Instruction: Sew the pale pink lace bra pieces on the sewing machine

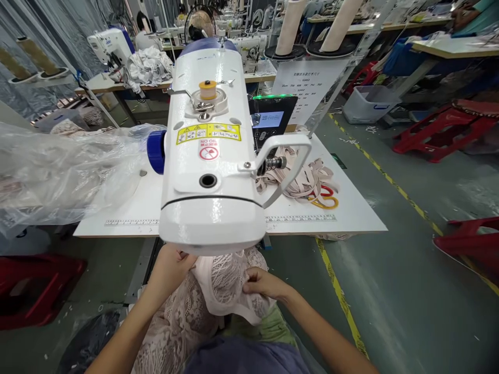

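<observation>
I see clear plastic (70, 176) on the left, then I have the left hand (173, 266) pinching the edge of a pale lace bra (226, 280) just below the white sewing machine (210, 174), the right hand (265, 283) gripping the bra's right side, and beige straps (307, 179) with red and yellow scissor handles (335, 202) beyond

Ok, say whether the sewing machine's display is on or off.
On: the display glows blue, and a green strip shines along the top of the panel.
</observation>
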Action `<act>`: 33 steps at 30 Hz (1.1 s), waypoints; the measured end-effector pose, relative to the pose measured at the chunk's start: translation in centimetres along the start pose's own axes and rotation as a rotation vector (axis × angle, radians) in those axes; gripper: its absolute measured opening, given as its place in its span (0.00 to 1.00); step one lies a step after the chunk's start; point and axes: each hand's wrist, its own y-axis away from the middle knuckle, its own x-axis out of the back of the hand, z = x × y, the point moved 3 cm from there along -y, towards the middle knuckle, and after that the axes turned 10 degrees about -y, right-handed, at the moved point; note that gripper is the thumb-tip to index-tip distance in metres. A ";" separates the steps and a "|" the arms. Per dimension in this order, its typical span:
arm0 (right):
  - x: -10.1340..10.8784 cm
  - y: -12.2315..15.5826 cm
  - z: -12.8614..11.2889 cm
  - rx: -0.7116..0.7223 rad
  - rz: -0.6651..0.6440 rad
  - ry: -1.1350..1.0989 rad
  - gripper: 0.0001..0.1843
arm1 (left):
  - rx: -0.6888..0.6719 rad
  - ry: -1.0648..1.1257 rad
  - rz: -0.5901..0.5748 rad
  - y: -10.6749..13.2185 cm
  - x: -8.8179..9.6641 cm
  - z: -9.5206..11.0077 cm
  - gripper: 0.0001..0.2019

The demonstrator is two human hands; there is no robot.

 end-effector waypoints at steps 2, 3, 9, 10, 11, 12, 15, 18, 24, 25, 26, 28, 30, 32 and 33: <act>0.2 1.0 -0.1 0.003 0.049 -0.085 0.29 | 0.010 -0.009 0.008 0.1 0.0 0.1 0.18; 0.1 1.5 -0.3 0.005 0.076 -0.128 0.28 | 0.013 -0.009 0.008 0.2 0.0 0.2 0.18; -0.3 4.5 -2.3 0.040 0.225 -0.251 0.22 | -0.014 -0.051 0.107 1.2 0.2 0.7 0.13; -0.2 5.0 -2.8 0.047 0.238 -0.237 0.23 | -0.045 -0.063 0.152 1.7 0.2 1.1 0.12; -0.2 5.4 -3.3 0.055 0.245 -0.207 0.23 | -0.094 -0.070 0.203 2.3 0.3 1.6 0.11; -0.2 5.7 -3.9 0.064 0.251 -0.163 0.25 | -0.160 -0.075 0.261 2.9 0.3 2.3 0.09; -0.7 6.6 -6.3 0.110 0.243 0.039 0.28 | -0.429 -0.044 0.410 5.3 0.0 5.3 0.07; -2.6 7.1 -9.5 0.234 0.124 0.266 0.28 | -0.778 -0.028 0.370 7.2 -0.9 9.0 0.18; -8.3 7.5 -13.9 0.240 -0.295 0.623 0.16 | -0.708 -0.097 -0.258 7.1 -4.7 9.5 0.18; -8.6 7.4 -14.2 0.195 -0.260 0.669 0.15 | -0.583 -0.062 -0.373 6.9 -5.3 8.6 0.14; -8.7 7.2 -14.4 0.159 -0.192 0.705 0.14 | -0.473 -0.020 -0.442 6.7 -5.7 7.6 0.11; -8.5 6.8 -14.6 0.125 -0.034 0.728 0.13 | -0.324 0.060 -0.461 6.2 -5.8 6.1 0.08; -8.0 6.2 -14.4 0.099 0.084 0.703 0.12 | -0.284 0.097 -0.389 5.8 -5.3 5.3 0.12; -7.4 5.4 -14.2 0.076 0.148 0.691 0.09 | -0.304 0.051 -0.301 5.4 -4.5 5.0 0.17; -7.1 4.9 -14.1 0.081 0.160 0.696 0.07 | -0.321 0.010 -0.254 5.3 -4.1 5.0 0.19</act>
